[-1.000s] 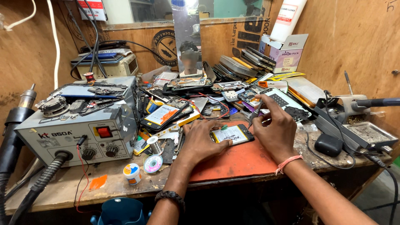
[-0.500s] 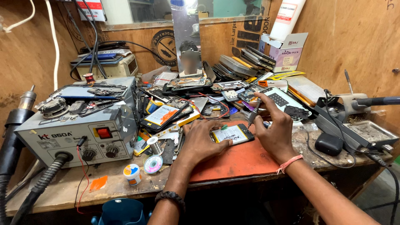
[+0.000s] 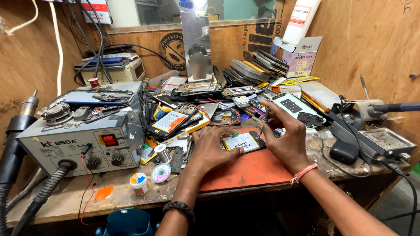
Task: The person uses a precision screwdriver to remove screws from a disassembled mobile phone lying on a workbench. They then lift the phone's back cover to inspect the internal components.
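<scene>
At the near edge of the bench (image 3: 109, 205), a small jar (image 3: 139, 183) and a solder reel (image 3: 161, 172) stand on bare wood, with an orange scrap beside them. Just behind, the red mat (image 3: 249, 170) gives the only free working surface, and it reaches close to the front edge.

The left hand (image 3: 212, 150) lies flat on the mat, fingers spread a little, and presses on the left end of the phone (image 3: 243, 142). The phone lies on the mat between both hands, with its back already off, so the pale battery shows. The right hand (image 3: 286, 140) pinches a thin tool (image 3: 264, 120), probably a screwdriver, upright over the right end of the phone; the tip is too small to see clearly. I judge the work is in the middle: the cover is open, but the inner parts are not yet taken out.

Room for moving is small. On the left, the grey hot-air station (image 3: 83, 135) stands near. On the right, a metal tray (image 3: 387, 140) and cables crowd the edge. Behind, piled phone parts (image 3: 205, 91) fill the bench up to the wooden wall.
</scene>
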